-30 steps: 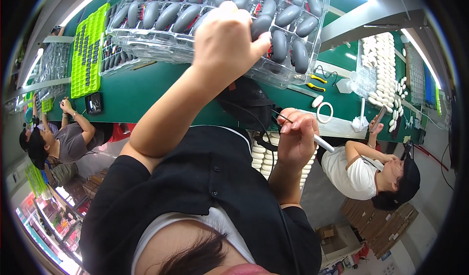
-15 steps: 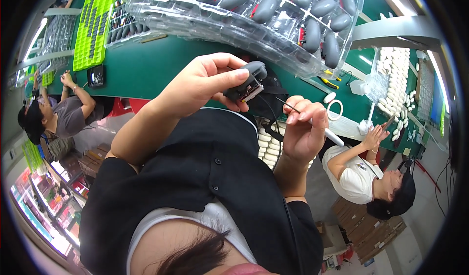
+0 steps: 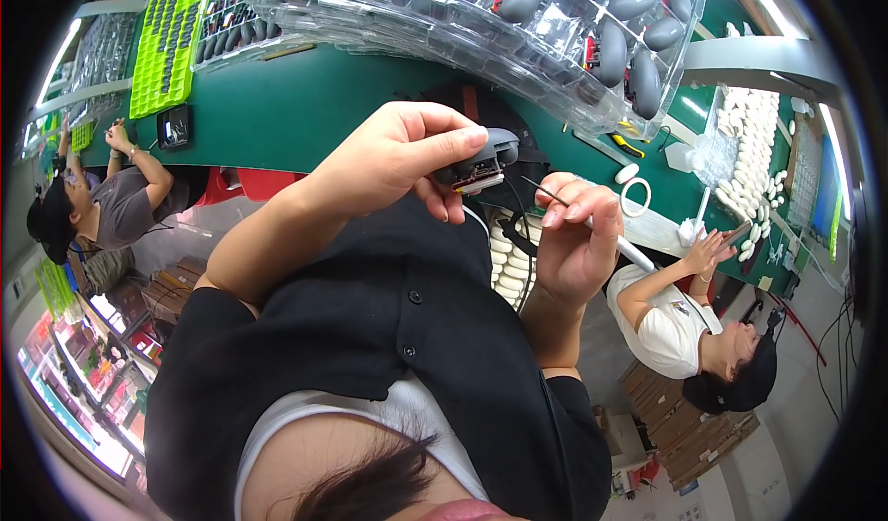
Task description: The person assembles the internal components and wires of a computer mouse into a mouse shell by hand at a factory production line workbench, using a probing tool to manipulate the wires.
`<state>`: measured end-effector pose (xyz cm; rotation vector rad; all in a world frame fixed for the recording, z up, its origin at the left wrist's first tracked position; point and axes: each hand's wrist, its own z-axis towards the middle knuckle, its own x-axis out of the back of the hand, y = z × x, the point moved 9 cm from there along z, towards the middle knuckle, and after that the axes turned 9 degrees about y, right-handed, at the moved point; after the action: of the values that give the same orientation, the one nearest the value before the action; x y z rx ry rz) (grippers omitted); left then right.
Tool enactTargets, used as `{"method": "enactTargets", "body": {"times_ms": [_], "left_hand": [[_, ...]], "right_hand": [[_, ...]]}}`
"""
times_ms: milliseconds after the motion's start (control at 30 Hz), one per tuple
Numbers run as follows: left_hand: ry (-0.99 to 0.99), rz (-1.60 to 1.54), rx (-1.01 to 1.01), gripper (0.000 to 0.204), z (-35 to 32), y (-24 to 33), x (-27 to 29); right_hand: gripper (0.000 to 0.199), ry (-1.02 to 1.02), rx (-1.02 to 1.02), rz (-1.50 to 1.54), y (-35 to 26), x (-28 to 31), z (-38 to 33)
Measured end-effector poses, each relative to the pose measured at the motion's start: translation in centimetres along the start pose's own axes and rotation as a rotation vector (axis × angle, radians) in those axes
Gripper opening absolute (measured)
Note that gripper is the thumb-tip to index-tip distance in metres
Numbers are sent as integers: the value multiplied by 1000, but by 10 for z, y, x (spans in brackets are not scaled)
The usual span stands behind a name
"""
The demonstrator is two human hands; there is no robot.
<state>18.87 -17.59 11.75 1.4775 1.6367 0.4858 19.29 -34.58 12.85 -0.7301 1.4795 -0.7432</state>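
1. Here the left hand [image 3: 398,165] has its grip clenched around a small dark grey device shell [image 3: 481,156], thumb across the top and fingers curled beneath, lifted off the green surface [image 3: 305,105] and brought close to the chest. I'd judge it is held that high so its open underside faces the other hand.

2. The right hand [image 3: 573,239] pinches a slim white-handled tool [image 3: 606,234] much like a pen; its thin dark tip points at the exposed end of the shell, just short of it. That fine grip suits small, careful work inside the piece.

3. So the shell sits in mid-air between the two hands, above the person's black shirt [image 3: 407,336], not resting on anything.

4. Up on the surface, a clear plastic tray [image 3: 444,22] holds rows of similar grey shells in separate pockets, probably to stop them rubbing together. It lies within easy arm's reach.

5. Further left lies a bright green tray [image 3: 171,40] filled with small dark parts, well apart from the hands.

6. Below the hands, stacked white oval pieces [image 3: 509,267] show beside the shirt.

7. A co-worker in a white top [image 3: 671,322] sits at the right, hands raised at the surface's edge; another in grey [image 3: 120,207] sits at the left. Neither touches this person's work.
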Motion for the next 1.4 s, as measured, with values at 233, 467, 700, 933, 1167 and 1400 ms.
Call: {"method": "enactTargets", "body": {"times_ms": [233, 467, 700, 933, 1167, 1400], "left_hand": [[150, 161, -255, 28, 1, 39, 4], [615, 855, -1008, 27, 29, 118, -33], [749, 1309, -1071, 32, 56, 116, -59], [928, 1385, -1116, 35, 44, 136, -26], [886, 1550, -800, 36, 63, 134, -15], [532, 716, -697, 26, 10, 143, 7]], "right_hand": [[35, 34, 19, 26, -6, 8, 5], [33, 45, 46, 39, -13, 12, 8], [28, 76, 12, 33, -12, 22, 8], [27, 88, 20, 48, -10, 31, 16], [26, 70, 11, 63, -5, 29, 14], [27, 117, 18, 37, -12, 38, 6]]}}
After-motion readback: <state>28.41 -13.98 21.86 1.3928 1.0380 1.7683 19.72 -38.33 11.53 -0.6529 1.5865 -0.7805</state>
